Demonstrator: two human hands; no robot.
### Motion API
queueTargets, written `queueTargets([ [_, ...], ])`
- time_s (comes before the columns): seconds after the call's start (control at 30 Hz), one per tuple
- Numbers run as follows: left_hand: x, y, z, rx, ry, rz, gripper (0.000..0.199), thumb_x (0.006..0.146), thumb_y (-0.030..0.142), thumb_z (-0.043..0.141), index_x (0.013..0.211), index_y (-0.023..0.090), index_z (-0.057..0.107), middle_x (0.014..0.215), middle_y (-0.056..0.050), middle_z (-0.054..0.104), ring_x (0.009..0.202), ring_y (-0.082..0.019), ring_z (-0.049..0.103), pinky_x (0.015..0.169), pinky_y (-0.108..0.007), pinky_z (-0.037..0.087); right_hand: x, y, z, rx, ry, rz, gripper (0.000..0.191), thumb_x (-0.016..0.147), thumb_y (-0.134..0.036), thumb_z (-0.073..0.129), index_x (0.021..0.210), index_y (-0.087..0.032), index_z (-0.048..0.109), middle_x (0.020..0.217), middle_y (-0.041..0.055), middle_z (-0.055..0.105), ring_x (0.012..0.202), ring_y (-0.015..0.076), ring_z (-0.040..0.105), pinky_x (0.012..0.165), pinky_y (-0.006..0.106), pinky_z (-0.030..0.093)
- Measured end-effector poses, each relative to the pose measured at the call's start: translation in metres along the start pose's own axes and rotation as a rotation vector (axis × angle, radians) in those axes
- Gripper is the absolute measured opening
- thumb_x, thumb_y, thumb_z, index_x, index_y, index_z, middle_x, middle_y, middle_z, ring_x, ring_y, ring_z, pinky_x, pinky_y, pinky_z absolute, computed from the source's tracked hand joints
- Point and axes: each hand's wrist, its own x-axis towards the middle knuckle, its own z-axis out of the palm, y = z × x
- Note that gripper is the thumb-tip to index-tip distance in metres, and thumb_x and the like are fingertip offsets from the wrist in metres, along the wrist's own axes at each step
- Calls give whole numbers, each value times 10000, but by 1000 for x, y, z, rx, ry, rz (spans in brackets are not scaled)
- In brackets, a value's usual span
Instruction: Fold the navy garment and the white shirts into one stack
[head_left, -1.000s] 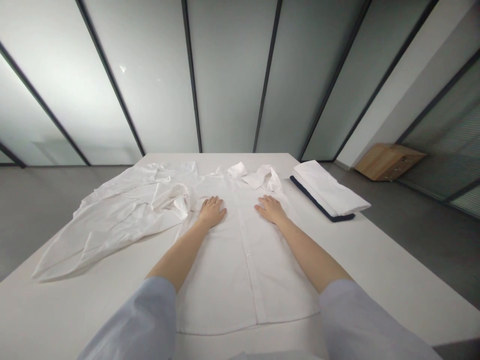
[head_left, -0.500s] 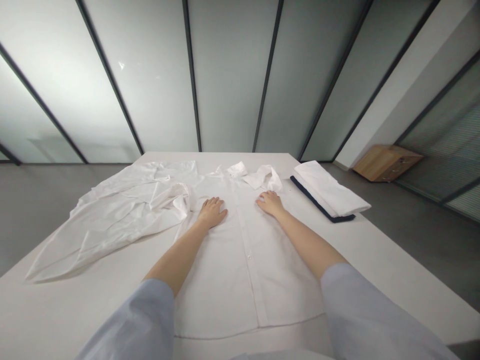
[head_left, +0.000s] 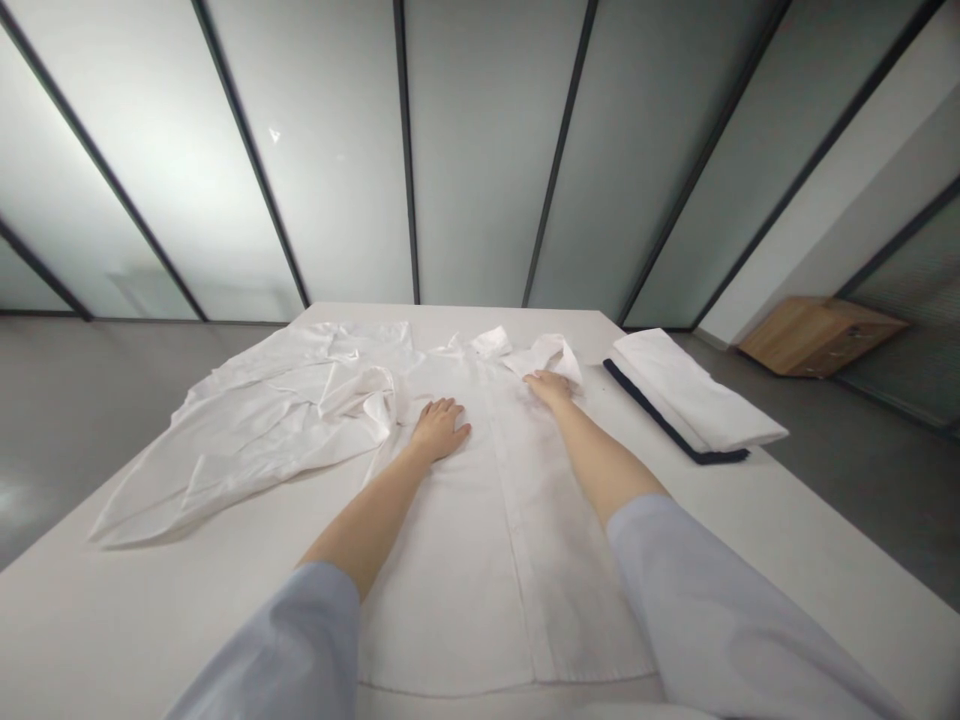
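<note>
A white button-front shirt (head_left: 465,560) lies spread on the white table (head_left: 780,540), its collar toward the far edge. My left hand (head_left: 440,430) rests flat on the shirt's left half, fingers apart, holding nothing. At the upper right of the shirt is my right hand (head_left: 550,388), close to the bunched white cloth (head_left: 556,356) by the collar. Its fingers bend down toward the fabric, and whether they pinch any of it is hard to see.
Crumpled white cloth (head_left: 277,420) covers the table's left side. On the right lies a folded white cloth (head_left: 697,390) over a dark folded one (head_left: 660,425). Beyond stand frosted glass panels (head_left: 480,150) and a wooden cabinet (head_left: 817,335) on the floor.
My right hand has shifted slightly farther up the shirt, toward the bunched cloth. My left hand stays flat on the fabric. The whole view has turned a little to the left.
</note>
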Motion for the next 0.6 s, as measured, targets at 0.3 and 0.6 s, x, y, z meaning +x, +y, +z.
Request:
queueTargets([
  [0.3,1,0,2,-75,45,-14,537,887,404,482,1353,141,440,1408,-155,474,1318,-265,415,1116,-401,257,-31,-18,9,506,22,-304,355,726,-345,557,1016,-179,677,1161,79,631,1120,246,542,991,363,385],
  [0.6,-1,-2,1,-450,129,-44,1227,622,584,747,1515,142,31,1467,-203,380,1300,-331,438,1026,-403,381,-130,-19,-4,848,-351,-632,274,764,-380,596,942,-235,744,1062,37,704,1051,240,604,964,374,419],
])
